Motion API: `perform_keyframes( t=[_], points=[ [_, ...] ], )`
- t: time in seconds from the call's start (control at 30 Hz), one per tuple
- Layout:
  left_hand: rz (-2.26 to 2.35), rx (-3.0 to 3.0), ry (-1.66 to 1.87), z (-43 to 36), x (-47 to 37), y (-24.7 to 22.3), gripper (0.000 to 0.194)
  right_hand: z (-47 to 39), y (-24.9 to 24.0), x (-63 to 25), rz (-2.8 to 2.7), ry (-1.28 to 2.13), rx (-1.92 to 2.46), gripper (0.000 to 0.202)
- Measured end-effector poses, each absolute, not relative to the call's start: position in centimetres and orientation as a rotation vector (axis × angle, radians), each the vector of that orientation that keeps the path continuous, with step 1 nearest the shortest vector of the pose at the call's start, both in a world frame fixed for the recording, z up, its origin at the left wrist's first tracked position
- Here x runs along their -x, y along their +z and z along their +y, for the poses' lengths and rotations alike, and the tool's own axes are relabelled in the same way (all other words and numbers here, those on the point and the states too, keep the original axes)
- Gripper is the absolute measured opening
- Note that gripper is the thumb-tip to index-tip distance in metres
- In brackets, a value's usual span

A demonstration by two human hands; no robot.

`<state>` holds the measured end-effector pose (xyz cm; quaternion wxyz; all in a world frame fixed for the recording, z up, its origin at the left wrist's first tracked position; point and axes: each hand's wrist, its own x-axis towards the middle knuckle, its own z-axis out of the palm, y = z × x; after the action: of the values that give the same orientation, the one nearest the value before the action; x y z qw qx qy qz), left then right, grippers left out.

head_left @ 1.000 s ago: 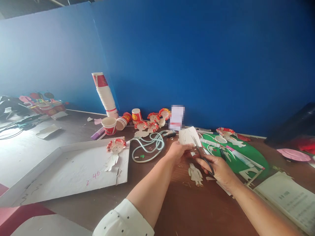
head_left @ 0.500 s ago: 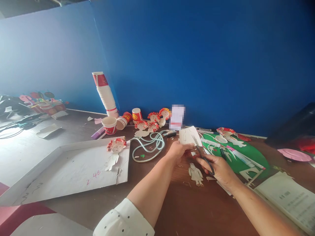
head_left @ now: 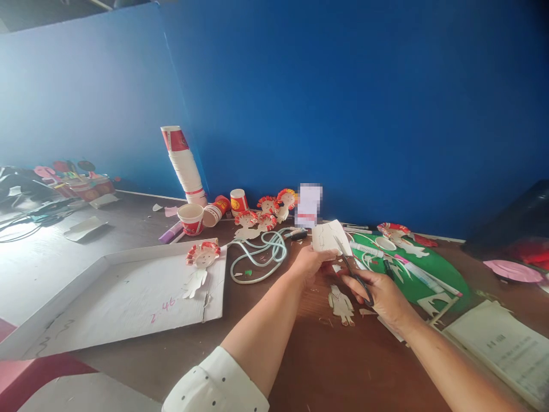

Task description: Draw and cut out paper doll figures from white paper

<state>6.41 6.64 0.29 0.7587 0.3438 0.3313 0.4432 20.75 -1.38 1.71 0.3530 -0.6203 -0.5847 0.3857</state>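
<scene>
My left hand (head_left: 316, 262) is closed on the lower edge of a white piece of paper (head_left: 329, 236) with faint drawn lines. My right hand (head_left: 377, 293) grips the black handles of a pair of scissors (head_left: 359, 279), whose blades lie at the paper's right part. On the brown table just below them rests a cut-out paper figure (head_left: 341, 305). To the left, a paper doll with a red fringed head (head_left: 203, 255) lies over the edge of a white cardboard tray (head_left: 128, 286).
Stacked paper cups (head_left: 185, 166) lean by the blue wall, with loose cups (head_left: 190, 218) and several paper dolls (head_left: 268, 205) near. A coiled cable (head_left: 257, 280) lies centrally. Right are a green sheet (head_left: 450, 274) with markers (head_left: 418, 273), and an open book (head_left: 501, 343).
</scene>
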Motion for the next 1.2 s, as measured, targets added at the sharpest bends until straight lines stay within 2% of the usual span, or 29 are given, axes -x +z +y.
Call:
perform_keyframes(
  t=[0.2,0.53,0.77,1.2],
  points=[
    [0.718,-0.766,1.033,6.49,-6.38,0.37,0.029,-1.36,1.45,-20.88,-1.483,1.070,1.569,0.043],
    [0.695,-0.772,0.989,6.44,-6.93,0.11,0.038,-1.55,1.06,-21.01,-1.412,1.185,1.487,0.034],
    [0.670,-0.764,0.981,6.21,-6.94,0.30,0.038,-1.39,1.11,-21.25,-1.424,1.141,1.535,0.040],
    [0.695,-0.780,0.974,6.27,-6.97,0.08,0.039,-1.17,0.97,-21.49,-1.512,1.059,1.566,0.036]
  ],
)
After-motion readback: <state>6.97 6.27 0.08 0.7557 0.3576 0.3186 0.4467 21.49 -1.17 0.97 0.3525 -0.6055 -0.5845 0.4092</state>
